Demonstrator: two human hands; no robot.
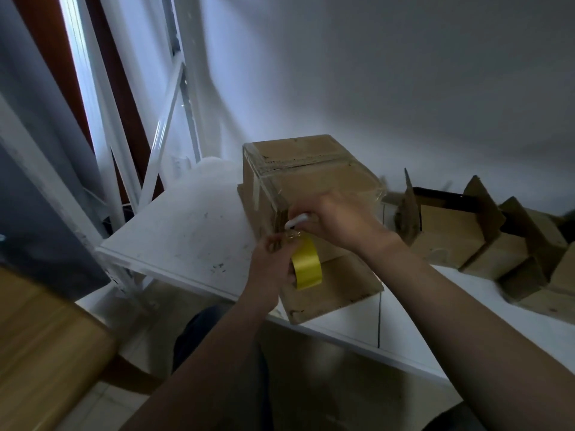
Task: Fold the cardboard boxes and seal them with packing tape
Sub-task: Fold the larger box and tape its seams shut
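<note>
A folded cardboard box [298, 169] stands on a flat piece of cardboard [336, 287] on the white table [186, 231]. Clear tape runs over its top seam and down its front corner. My left hand [270, 269] grips a yellow tape roll [306, 267] just below that front corner. My right hand [336, 219] holds a small white tool [297, 220] with curled fingers against the box's front edge, right above the roll. What the tool is cannot be made out.
Several unsealed cardboard boxes [466, 231] with raised flaps crowd the table's right side. A white metal shelf frame [155, 135] stands at the back left. A wooden surface [40, 346] lies at the lower left. The wall is close behind the box.
</note>
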